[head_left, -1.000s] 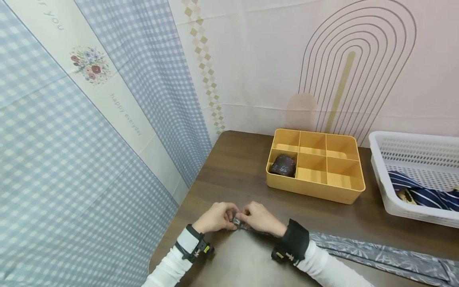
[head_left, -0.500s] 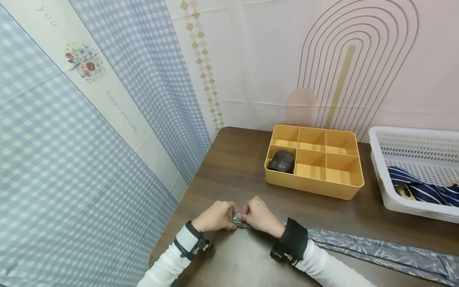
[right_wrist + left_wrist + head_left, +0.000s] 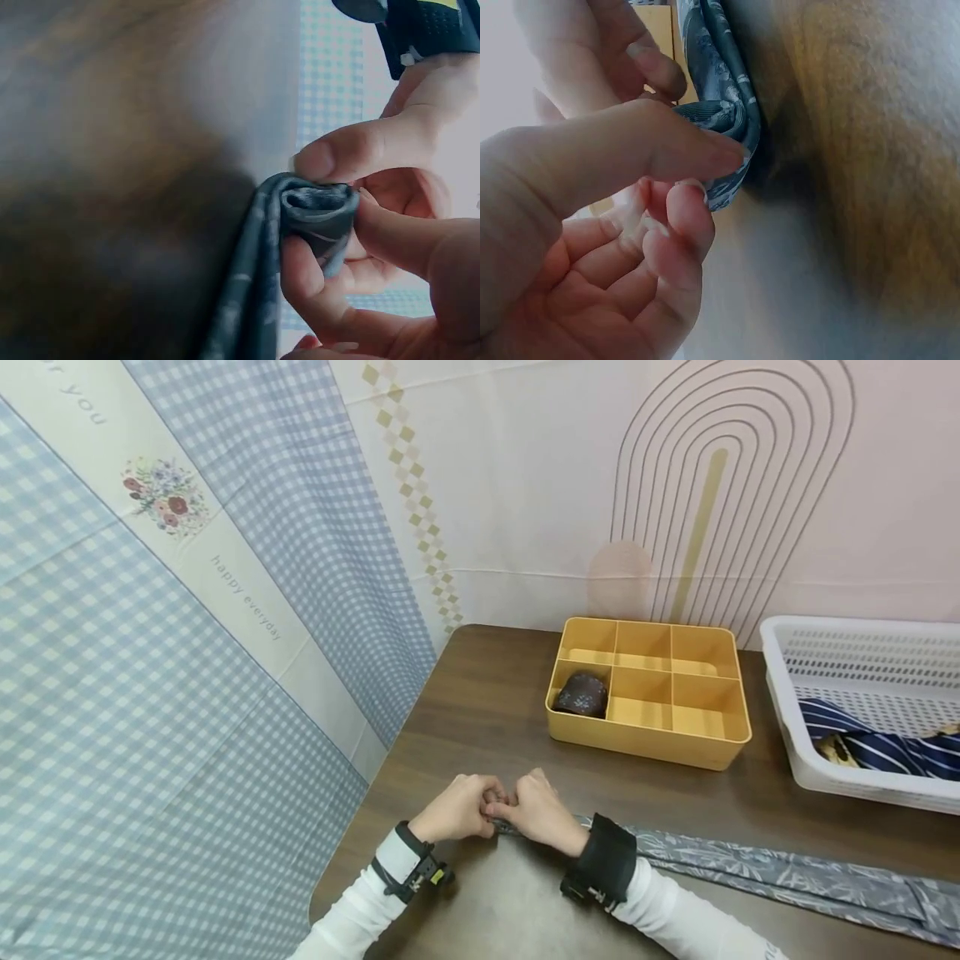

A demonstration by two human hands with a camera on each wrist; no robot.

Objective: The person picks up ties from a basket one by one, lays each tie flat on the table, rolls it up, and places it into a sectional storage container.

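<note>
Two hands meet near the front left corner of the dark wooden surface [image 3: 487, 710]: the left hand [image 3: 456, 808] and the right hand [image 3: 542, 811] both pinch the rolled end of one grey patterned fabric necktie [image 3: 757, 864], whose flat length trails toward the right edge. One yellow six-compartment plastic box [image 3: 651, 752] holds one dark rolled tie [image 3: 581, 694] in its front left compartment. One white perforated basket [image 3: 787, 743] stands at the right. Only the wrist views show the tight coil [image 3: 319, 206] between fingertips [image 3: 694, 210].

Our left hand [image 3: 456, 807] and right hand [image 3: 538, 811] meet knuckle to knuckle, fingers [image 3: 686, 217] curled and pinching. Both forearms angle inward, each wrist wearing a black strap.
</note>
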